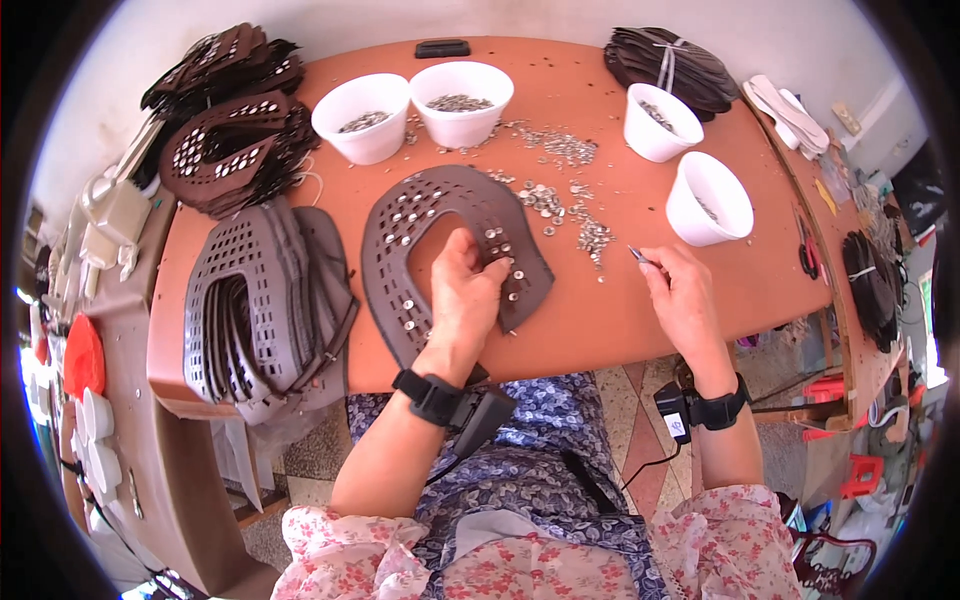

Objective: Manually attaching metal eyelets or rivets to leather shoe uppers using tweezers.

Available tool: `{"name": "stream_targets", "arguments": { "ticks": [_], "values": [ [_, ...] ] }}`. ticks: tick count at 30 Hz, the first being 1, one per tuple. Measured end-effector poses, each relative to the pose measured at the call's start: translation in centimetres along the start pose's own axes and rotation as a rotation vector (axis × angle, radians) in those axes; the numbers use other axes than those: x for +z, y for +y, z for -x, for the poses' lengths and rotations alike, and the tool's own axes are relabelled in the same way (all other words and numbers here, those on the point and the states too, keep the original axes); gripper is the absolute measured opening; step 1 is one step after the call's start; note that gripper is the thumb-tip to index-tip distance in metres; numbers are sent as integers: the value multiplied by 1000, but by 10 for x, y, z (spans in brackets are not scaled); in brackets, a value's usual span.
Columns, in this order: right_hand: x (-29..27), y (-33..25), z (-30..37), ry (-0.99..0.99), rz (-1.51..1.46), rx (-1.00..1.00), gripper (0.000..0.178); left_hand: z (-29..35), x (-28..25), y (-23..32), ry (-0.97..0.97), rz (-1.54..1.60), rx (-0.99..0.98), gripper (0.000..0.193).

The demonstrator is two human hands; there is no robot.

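A brown U-shaped shoe upper (pixel 385 265) with punched slots lies flat in front of me, several silver studs set in both its sides. My left hand (pixel 465 295) is closed on its inner right edge, thumb on top near the studs and fingers curled at the cut-out. Right of the piece, my right hand (pixel 685 290) pinches a small pointed metal piece (pixel 637 254) just above the table; its exact kind is too small to make out. Loose silver studs (pixel 545 200) and smaller metal bits (pixel 595 238) lie scattered between the upper and my right hand.
Two white bowls (pixel 362 145) of metal bits stand at the back; two more white bowls (pixel 710 215) stand at the right. Stacked brown uppers (pixel 215 270) crowd the left side. A tied dark bundle (pixel 670 75), scissors (pixel 808 250) and a black block (pixel 442 48) rest along the orange tabletop's edges.
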State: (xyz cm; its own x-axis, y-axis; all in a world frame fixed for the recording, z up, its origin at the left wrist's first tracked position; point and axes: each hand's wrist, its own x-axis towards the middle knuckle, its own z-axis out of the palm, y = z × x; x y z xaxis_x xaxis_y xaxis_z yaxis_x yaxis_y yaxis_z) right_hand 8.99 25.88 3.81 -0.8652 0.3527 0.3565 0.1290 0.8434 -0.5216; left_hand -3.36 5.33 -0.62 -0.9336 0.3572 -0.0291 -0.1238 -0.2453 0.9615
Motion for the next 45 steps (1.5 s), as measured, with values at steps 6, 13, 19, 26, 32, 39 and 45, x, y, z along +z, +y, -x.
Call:
{"name": "stream_targets", "arguments": {
  "ticks": [6,13,19,26,32,39,45],
  "values": [
    [-8,15,-11,-39,58,23,13,-3,-9,3,-98,79,-90,31],
    [3,16,-21,-116,93,0,12,-4,-15,11,-154,184,-184,28],
    [12,25,-26,-34,180,-81,10,-4,-15,12,-171,171,-191,27],
    [16,22,-34,-82,213,-108,9,-4,-15,9,-176,191,-183,26],
    [3,16,-26,-168,144,-99,7,-5,-17,8,-182,171,-175,26],
    [8,21,-38,-116,144,-71,7,-3,-15,9,-173,159,-171,27],
    [16,23,-45,-118,196,-81,9,-3,-14,9,-176,167,-164,26]
  ]
}}
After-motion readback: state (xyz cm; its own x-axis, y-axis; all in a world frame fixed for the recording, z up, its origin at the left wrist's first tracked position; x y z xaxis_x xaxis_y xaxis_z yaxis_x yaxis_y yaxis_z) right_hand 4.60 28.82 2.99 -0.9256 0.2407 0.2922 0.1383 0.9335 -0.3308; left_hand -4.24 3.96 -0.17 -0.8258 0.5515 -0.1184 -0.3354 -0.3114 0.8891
